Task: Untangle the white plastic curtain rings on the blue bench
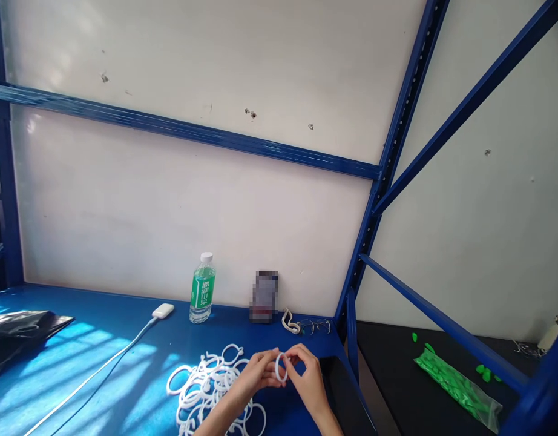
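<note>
Both my hands meet low in the view above the blue table (101, 357). My left hand (256, 372) and my right hand (308, 375) pinch a single white plastic ring (280, 367) between their fingertips, each gripping one side. Just left of my hands lies a heap of several white rings (206, 387) on the table top, partly under my left forearm.
A green-labelled water bottle (203, 289) stands at the back by the wall, with a white charger and cable (163, 311) to its left. Glasses (315, 327) lie near the blue rack post (374, 206). A black bag (16, 330) lies far left; a bag of green parts (458, 383) lies right.
</note>
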The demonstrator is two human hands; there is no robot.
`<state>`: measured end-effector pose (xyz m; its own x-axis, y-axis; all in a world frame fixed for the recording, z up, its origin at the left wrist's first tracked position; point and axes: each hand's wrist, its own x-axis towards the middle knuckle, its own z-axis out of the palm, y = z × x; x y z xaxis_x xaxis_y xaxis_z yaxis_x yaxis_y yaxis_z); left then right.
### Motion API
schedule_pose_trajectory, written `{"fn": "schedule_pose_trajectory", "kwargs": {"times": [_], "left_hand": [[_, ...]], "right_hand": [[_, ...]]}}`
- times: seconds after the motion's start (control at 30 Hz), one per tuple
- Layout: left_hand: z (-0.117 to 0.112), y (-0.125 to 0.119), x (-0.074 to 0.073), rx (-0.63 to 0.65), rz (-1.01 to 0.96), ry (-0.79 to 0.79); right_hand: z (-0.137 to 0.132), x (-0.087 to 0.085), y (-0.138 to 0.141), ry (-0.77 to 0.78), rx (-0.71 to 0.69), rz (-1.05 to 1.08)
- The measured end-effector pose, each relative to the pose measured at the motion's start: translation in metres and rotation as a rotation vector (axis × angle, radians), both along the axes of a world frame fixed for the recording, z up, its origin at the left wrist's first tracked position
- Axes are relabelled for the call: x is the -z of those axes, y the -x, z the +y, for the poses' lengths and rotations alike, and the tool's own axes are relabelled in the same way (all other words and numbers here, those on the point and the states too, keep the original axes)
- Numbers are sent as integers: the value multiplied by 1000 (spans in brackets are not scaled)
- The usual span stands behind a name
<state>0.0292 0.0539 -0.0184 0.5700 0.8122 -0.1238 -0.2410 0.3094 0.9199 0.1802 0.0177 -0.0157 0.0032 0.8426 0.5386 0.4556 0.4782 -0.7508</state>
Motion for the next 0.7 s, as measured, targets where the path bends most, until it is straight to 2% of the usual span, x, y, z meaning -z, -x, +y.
{"fn": "schedule_pose_trajectory", "kwargs": {"times": [0.07, 0.17, 0.23, 0.3, 0.5, 0.57, 0.7], "left_hand": [[-3, 3, -2, -40, 47, -149], [-9, 9, -2, -90, 169, -483], [-12, 13, 1, -147, 266, -605], [-11, 16, 3, -186, 320, -667], [-3, 18, -2, -129, 372, -868], [-5, 18, -6, -121, 375, -873], [-9, 15, -8, -94, 347, -785]], "right_hand": [[3, 6, 0, 24, 40, 24], [5, 15, 2, 78, 59, 74], [6, 20, 5, 124, 37, 130], [7, 24, 8, 182, 7, 205], [9, 25, 11, 308, -91, 368], [7, 21, 12, 328, -130, 398], [4, 16, 12, 334, -213, 408]]}}
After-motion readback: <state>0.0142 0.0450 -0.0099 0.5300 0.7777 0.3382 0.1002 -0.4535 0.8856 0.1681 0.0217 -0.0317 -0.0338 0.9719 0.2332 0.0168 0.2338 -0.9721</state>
